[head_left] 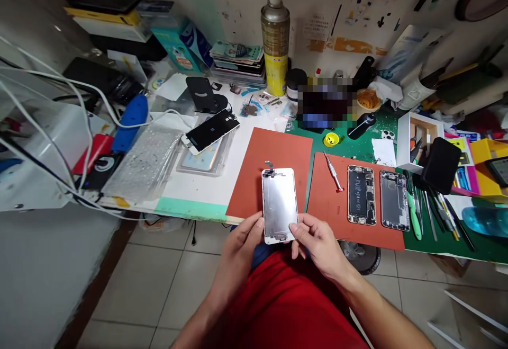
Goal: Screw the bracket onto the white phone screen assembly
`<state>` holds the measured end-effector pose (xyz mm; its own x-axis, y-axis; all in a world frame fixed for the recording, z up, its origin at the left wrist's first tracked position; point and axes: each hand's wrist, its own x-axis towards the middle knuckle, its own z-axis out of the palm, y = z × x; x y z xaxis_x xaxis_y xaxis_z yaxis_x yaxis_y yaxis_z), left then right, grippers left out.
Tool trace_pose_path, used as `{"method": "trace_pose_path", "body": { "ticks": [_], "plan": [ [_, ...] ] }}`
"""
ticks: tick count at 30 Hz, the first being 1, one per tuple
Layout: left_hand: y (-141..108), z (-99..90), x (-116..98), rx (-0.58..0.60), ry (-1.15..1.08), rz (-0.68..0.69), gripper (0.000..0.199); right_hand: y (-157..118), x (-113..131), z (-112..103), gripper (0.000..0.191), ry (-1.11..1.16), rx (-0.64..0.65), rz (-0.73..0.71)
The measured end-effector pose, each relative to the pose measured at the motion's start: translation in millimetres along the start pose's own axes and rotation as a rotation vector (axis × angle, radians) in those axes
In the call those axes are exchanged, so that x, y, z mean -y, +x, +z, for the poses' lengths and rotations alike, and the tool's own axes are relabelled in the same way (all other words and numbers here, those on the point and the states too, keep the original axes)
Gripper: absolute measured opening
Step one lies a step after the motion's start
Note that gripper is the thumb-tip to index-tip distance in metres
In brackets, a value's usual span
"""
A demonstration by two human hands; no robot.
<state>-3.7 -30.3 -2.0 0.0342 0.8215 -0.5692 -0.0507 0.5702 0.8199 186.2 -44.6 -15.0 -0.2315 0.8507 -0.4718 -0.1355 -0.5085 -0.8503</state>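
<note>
Between my two hands I hold a phone screen assembly (pixel 279 200), its silvery metal back facing up and a flex cable sticking out at the top. My left hand (pixel 243 243) grips its lower left edge with thumb and fingers pressed together. My right hand (pixel 317 240) pinches the lower right corner, thumb on the metal back. To the right, on a brown-red mat (pixel 325 227), lie a small screwdriver (pixel 333 172), an opened phone body (pixel 361 195) with battery and circuit board showing, and a dark phone housing (pixel 394 200).
A second phone screen (pixel 212 131) rests on a clear plastic case (pixel 222 161) at the left. Tweezers and tools (pixel 440 211) lie at the right near a white box (pixel 405 137). A tall spray can (pixel 275 47) stands at the back. White cables (pixel 79 95) hang at the far left.
</note>
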Motion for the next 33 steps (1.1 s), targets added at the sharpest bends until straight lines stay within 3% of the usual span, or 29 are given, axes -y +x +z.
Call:
{"method": "trace_pose_path", "body": {
  "ticks": [4, 6, 8, 9, 11, 14, 17, 26, 30, 33],
  "plan": [
    [19.6, 8.3, -12.5, 0.099, -0.167, 0.094, 0.040, -8.3, 15.7, -5.5, 0.042, -0.252, -0.023, -0.070],
    [27.7, 10.5, -18.4, 0.090, -0.240, 0.111, 0.038, -6.6, 26.3, -15.7, 0.038, -0.553, -0.198, -0.203],
    [35.1, 9.8, -23.0, 0.047, -0.284, 0.103, 0.041, 1.8, 37.5, -32.7, 0.031, -0.944, -0.486, -0.323],
    [39.2, 8.6, -24.9, 0.035, -0.293, 0.095, 0.043, 7.9, 42.9, -42.6, 0.029, -1.156, -0.618, -0.305],
    [49.0, 6.1, -28.4, 0.027, -0.305, 0.100, 0.049, 21.7, 52.0, -61.3, 0.024, -1.280, -0.723, -0.232],
    [66.4, 5.5, -33.9, 0.037, -0.340, 0.162, 0.053, 39.7, 60.1, -76.9, 0.016, -1.390, -0.731, -0.138],
    [81.0, 9.2, -39.1, 0.022, -0.413, 0.229, 0.049, 49.9, 65.8, -75.9, 0.011, -1.474, -0.674, -0.088],
    [92.9, 12.1, -36.5, -0.032, -0.368, 0.251, 0.057, 90.8, 106.9, -70.0, 0.030, -1.607, -0.622, -0.061],
    [91.9, 10.5, -36.8, -0.047, -0.380, 0.209, 0.057, 106.7, 106.3, -73.8, 0.029, -1.622, -0.634, -0.087],
    [89.9, 9.9, -39.8, -0.044, -0.370, 0.189, 0.055, 98.8, 97.0, -72.7, 0.029, -1.596, -0.669, -0.131]
  ]
}}
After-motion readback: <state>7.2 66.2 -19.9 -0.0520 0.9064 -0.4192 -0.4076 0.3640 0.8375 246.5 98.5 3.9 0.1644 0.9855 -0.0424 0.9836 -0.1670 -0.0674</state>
